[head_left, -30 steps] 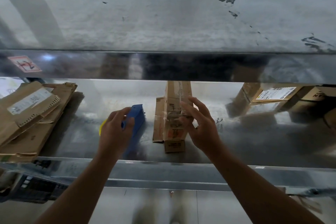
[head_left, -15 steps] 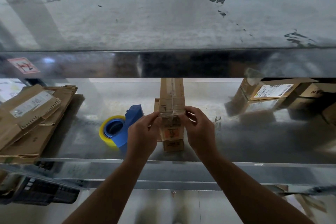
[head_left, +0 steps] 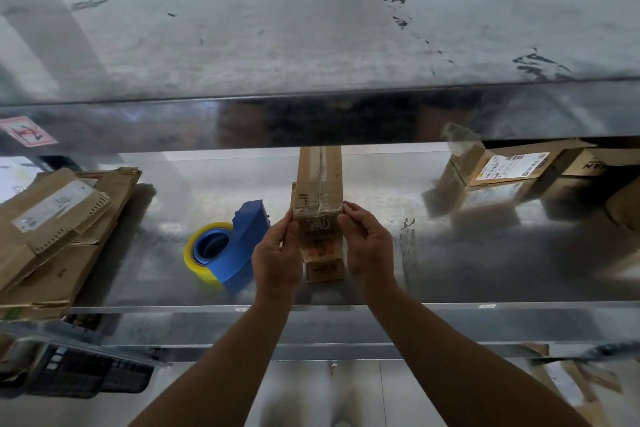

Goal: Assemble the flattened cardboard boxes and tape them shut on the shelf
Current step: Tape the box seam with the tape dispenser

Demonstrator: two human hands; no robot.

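Shelf (head_left: 450, 270): one narrow box (head_left: 320, 184), left hand (head_left: 277, 260), right hand (head_left: 369, 253) pinching; one dispenser (head_left: 242, 246).

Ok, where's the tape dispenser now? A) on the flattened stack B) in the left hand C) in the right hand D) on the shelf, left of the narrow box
D: the tape dispenser lies on the shelf; left hand and right hand both grip the narrow box.

- It looks like a warehouse packing place.
- A steel shelf (head_left: 450, 305) stands under another one.
- Flat cardboard (head_left: 52, 236) is piled at the left.
- There are boxes (head_left: 512, 166) with shipping labels and a tape dispenser (head_left: 242, 246).
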